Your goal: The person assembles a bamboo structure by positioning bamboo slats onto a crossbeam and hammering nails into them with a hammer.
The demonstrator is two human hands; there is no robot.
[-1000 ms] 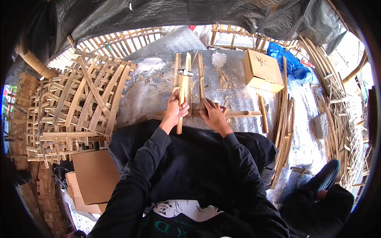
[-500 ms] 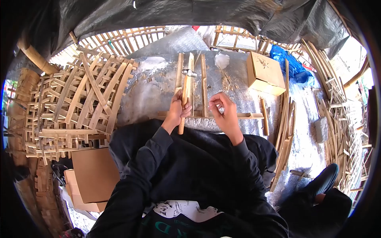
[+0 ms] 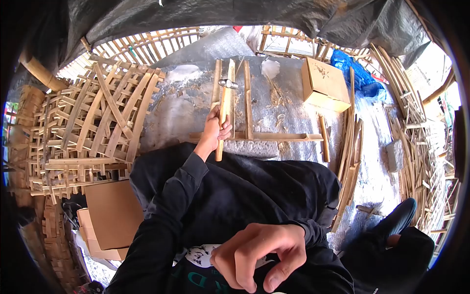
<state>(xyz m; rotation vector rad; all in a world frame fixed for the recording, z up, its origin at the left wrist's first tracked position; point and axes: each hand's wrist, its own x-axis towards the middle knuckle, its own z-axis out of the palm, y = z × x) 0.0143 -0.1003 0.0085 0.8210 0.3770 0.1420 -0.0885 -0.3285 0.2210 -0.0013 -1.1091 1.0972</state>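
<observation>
My left hand (image 3: 214, 131) is closed around the wooden handle of a hammer (image 3: 223, 105), whose metal head points away from me. Hand and hammer are over the near ends of the split bamboo strips (image 3: 247, 98), which run away from me. Crosswise below them lies another bamboo piece (image 3: 289, 137), by a rough grey block (image 3: 252, 149). Close to my chest, my right hand (image 3: 264, 252) is raised with its fingers loosely bent. A gap shows between thumb and forefinger, with nothing visible in it.
Woven bamboo panels (image 3: 93, 117) are stacked at the left above an opened cardboard box (image 3: 115, 213). To the right are a closed carton (image 3: 325, 84), blue plastic (image 3: 357, 78), a short wooden stick (image 3: 324, 138) and long bamboo strips (image 3: 348, 161). Another person's foot (image 3: 396, 220) is at the lower right.
My right hand has come back from beside the bamboo strips to near my chest. My left hand still grips the hammer; the whole view has shifted slightly.
</observation>
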